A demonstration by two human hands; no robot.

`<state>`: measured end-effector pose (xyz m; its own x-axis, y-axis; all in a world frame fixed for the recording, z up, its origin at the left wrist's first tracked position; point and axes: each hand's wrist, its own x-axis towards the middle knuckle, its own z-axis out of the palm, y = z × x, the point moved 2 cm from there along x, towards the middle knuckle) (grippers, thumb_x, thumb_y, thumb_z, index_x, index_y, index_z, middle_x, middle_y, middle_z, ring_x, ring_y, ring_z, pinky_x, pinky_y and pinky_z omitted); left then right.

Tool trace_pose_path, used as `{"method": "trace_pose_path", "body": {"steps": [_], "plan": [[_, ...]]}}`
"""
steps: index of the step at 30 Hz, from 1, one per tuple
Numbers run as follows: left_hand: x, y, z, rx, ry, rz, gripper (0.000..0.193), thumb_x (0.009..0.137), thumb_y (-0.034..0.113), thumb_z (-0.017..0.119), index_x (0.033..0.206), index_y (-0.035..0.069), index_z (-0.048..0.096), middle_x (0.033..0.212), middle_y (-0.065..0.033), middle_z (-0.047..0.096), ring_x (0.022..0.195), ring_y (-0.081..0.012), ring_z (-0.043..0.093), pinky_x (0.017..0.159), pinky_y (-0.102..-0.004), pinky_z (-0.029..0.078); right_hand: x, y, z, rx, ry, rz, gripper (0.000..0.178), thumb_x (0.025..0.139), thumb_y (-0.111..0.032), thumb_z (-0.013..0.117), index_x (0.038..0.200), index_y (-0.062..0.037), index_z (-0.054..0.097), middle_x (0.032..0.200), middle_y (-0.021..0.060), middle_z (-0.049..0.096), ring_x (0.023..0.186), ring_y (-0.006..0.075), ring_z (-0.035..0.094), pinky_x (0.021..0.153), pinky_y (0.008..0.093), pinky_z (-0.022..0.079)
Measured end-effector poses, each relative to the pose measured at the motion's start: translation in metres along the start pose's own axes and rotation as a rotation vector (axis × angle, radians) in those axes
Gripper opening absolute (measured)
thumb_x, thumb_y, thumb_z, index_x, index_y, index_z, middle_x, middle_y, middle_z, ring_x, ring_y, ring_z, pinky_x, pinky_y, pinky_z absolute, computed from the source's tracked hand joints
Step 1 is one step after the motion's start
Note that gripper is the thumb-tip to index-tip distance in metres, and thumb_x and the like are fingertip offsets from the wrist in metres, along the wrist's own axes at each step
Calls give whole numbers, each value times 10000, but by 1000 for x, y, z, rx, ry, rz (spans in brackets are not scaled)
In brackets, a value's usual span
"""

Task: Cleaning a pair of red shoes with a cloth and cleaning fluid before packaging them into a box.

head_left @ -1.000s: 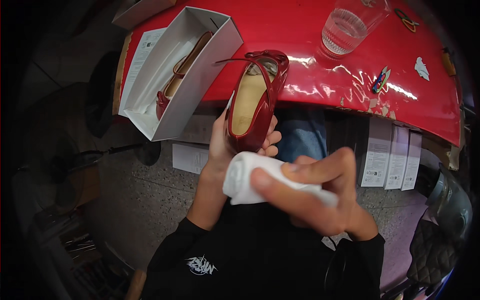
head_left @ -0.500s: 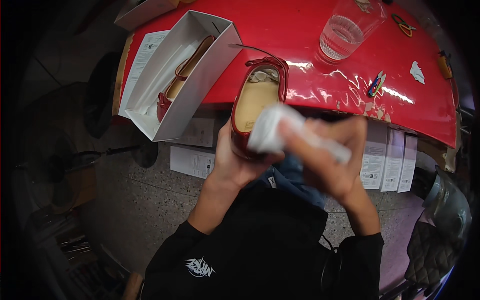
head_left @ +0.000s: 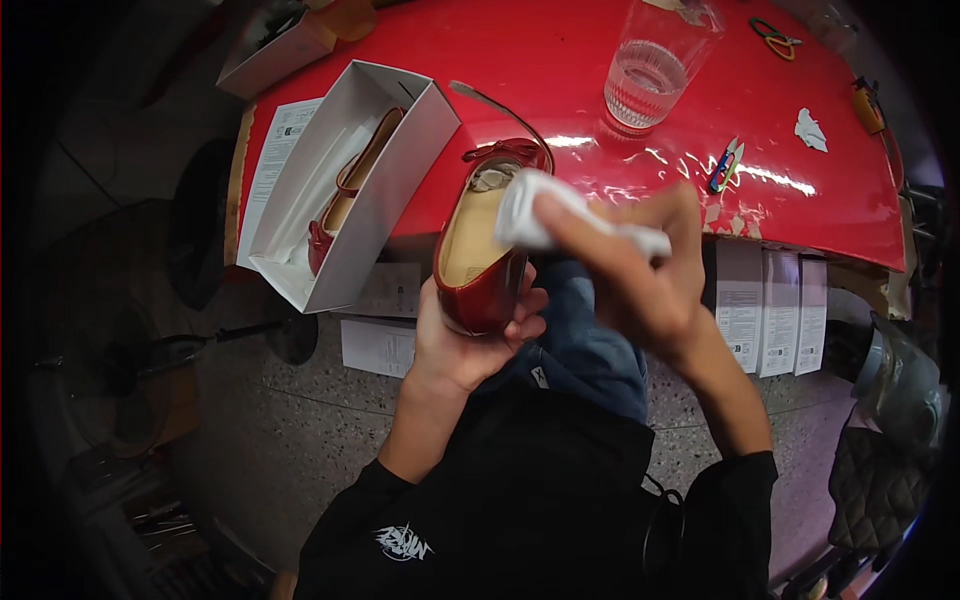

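My left hand (head_left: 462,345) is wrapped round the heel of a glossy dark red shoe (head_left: 482,298). Its toe with a bow points away from me, its strap stands loose, and crumpled paper fills the toe over a beige insole. In my right hand (head_left: 645,275), slightly blurred, is a folded white cloth (head_left: 540,212), held against or just above the shoe's right side; contact is hard to make out. A matching red shoe (head_left: 345,195) lies in an open white shoebox (head_left: 385,235) on the left of the table.
On the red table (head_left: 520,60) stand a clear glass of water (head_left: 645,85), small thread snips (head_left: 726,165), a white scrap (head_left: 810,130) and green-and-yellow-handled scissors (head_left: 775,40). Another box (head_left: 275,60) sits at the far left. White boxes (head_left: 765,310) stand below the table's edge.
The cloth has moved from the shoe's heel up along its right side toward the toe. My left hand and the shoe have shifted slightly left, and more of the heel shows.
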<state>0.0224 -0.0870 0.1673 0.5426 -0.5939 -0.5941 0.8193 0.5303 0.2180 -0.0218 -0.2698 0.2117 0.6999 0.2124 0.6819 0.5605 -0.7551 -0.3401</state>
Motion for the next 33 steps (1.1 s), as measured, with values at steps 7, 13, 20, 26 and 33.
{"method": "trace_pose_path", "body": {"steps": [7,13,20,26,33], "plan": [[9,3,-13,-105,-356,-138,589,1007,523,399,1244,22,600,1082,-150,685,882,-289,667,598,-314,428,7,18,-13,-160,52,-8,604,736,-169,835,1320,-87,707,866,74,558,743,186,599,611,253,567],[5,-1,-16,-85,-413,-117,630,1057,551,315,1248,20,596,1035,-137,672,880,-279,653,625,-375,505,-16,0,9,13,72,215,630,761,116,737,1349,-107,701,798,32,578,773,186,532,672,272,515],[20,-3,-22,258,-48,359,703,1054,662,306,1329,59,542,1044,-142,678,870,-246,703,717,-433,603,-44,-83,29,883,259,893,450,951,-11,679,1398,-10,625,937,80,508,799,149,465,681,262,404],[6,21,-15,618,-79,327,725,1096,596,234,1433,6,488,1247,-166,669,1057,-245,706,929,-394,574,-25,-45,-9,654,100,455,499,831,48,728,1319,-51,706,924,90,551,788,163,506,659,273,445],[-11,38,-6,646,-94,236,690,1123,525,223,1456,-21,480,1333,-178,637,1145,-229,680,998,-370,543,-52,-49,7,791,-221,557,511,853,45,729,1340,-109,703,932,83,442,750,166,492,632,293,450]]}}
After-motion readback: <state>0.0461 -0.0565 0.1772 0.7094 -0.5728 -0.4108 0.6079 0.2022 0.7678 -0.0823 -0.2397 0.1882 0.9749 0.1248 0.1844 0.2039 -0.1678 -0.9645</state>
